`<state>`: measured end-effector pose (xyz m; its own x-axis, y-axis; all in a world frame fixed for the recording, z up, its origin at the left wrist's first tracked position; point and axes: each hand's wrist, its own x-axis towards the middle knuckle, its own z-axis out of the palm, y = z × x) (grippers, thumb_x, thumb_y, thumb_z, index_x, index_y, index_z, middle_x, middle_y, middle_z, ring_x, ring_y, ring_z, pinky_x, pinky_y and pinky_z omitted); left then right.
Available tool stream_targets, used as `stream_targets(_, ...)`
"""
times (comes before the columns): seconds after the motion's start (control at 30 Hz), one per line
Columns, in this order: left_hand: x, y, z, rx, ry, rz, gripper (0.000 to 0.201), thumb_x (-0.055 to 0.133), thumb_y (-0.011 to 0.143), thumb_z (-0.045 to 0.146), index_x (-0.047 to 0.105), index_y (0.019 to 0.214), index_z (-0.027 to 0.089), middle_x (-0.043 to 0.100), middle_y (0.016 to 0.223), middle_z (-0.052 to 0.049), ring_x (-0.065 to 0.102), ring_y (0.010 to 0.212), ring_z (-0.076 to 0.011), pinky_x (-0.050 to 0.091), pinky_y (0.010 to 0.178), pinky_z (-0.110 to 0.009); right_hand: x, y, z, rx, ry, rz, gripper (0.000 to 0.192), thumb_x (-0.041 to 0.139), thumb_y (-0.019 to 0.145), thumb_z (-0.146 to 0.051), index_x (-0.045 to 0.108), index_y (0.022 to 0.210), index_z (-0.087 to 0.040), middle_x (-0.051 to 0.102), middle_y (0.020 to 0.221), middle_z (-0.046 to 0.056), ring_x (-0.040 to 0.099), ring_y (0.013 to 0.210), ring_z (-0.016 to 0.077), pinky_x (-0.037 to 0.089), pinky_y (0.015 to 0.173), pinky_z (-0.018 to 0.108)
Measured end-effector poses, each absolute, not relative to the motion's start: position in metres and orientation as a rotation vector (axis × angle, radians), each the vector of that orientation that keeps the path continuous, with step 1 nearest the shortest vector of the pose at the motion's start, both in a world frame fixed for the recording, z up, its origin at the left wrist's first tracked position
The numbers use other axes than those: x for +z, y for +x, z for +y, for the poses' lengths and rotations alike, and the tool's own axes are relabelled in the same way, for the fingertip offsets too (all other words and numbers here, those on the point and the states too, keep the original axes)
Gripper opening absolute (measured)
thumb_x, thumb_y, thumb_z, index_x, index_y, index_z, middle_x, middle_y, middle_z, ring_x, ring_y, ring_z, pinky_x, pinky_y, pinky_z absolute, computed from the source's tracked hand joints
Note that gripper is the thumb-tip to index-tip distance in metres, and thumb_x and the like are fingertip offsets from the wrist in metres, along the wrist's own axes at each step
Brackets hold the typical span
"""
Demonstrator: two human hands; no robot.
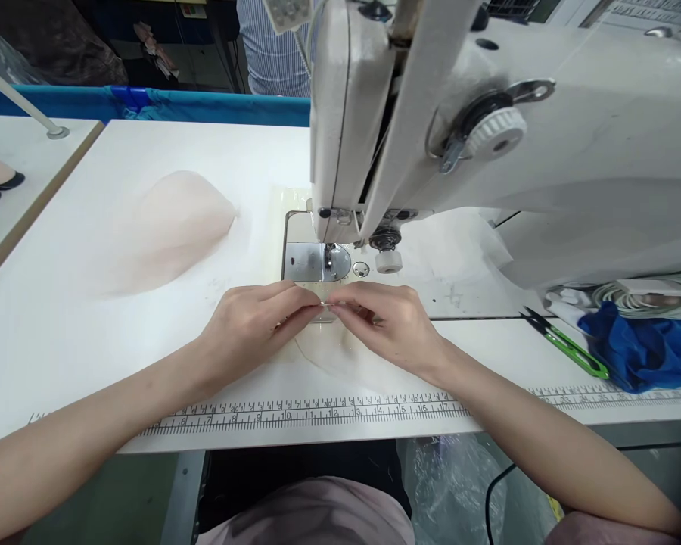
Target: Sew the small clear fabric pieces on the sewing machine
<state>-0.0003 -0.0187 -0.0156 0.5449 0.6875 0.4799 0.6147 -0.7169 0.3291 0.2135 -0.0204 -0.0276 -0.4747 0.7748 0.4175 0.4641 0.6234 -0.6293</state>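
Bulky and white, the sewing machine (545,144) stands closest to us, its presser foot (328,262) above a metal plate (302,263). On our side of that foot, our left hand (255,322) and right hand (394,322) nearly meet, thumb and fingers of each pinched on a thin, sheer material (327,304) just over the table (250,174). Since the pinched part lies short of the foot, we judge that it is being lined up or straightened by hand, with no stitching of that part under way. Whether any seam is already in it, we cannot tell; it is too fine. Left of the machine, a pale peach piece (185,219) lies apart, untouched by us; whether it is finished or waiting, we cannot say.
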Motion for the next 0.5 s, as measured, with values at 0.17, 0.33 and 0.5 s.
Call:
stream_targets(0.17, -0.016, 0.003, -0.022, 0.848, 2.588, 1.196, 0.008, 0.056, 0.095, 0.024, 0.061, 0.098, 0.019, 0.065, 0.063, 0.006, 0.054, 0.047, -0.0068, 0.041, 0.046, -0.018, -0.031, 0.217, -0.021, 0.119, -0.823, -2.216, 0.015, 0.055, 0.094, -0.018, 0.069, 0.089, -0.022, 0.068, 0.065, -0.003, 0.057, 0.052, 0.0089, 0.042, 0.045, 0.024)
stream_targets(0.33, -0.018, 0.003, -0.022, 0.909, 2.582, 1.090, 0.019, 0.053, 0.096, 0.019, 0.066, 0.110, 0.021, 0.072, 0.074, 0.003, 0.061, 0.054, -0.0063, 0.047, 0.051, -0.016, -0.023, 0.219, -0.023, 0.082, -0.698, -2.373, 0.020, 0.057, 0.092, -0.014, 0.070, 0.086, -0.027, 0.066, 0.062, -0.003, 0.054, 0.051, 0.0102, 0.035, 0.039, 0.028)
stream_targets(0.5, -0.017, 0.003, -0.023, 0.951, 2.465, 1.071, 0.012, 0.060, 0.092, 0.019, 0.070, 0.085, 0.020, 0.071, 0.069, 0.003, 0.062, 0.055, -0.0074, 0.047, 0.051, -0.017, -0.012, 0.221, -0.027, 0.108, -0.667, -2.439, 0.023, 0.056, 0.092, -0.012, 0.071, 0.082, -0.028, 0.063, 0.057, -0.004, 0.051, 0.047, 0.0094, 0.030, 0.037, 0.029)
